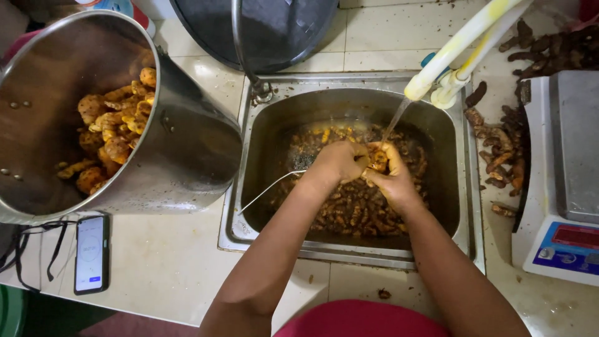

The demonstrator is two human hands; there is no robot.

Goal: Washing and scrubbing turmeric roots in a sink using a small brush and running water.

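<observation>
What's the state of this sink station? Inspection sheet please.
Surface: pale tiled counter, wet, flecked with dirt.
Job's things: steel sink full of brown roots in water; one orange root held under the tap stream.
Clutter: big steel pot tipped on its side, holding cleaned orange roots; unwashed roots right of sink; scale; phone; dark lid.
Grippers: left hand and right hand together on the orange root, rubbing it.
Cables: black cord beside the phone.
Surroundings: white tap pipes; wire handle sticking out of the sink.
</observation>
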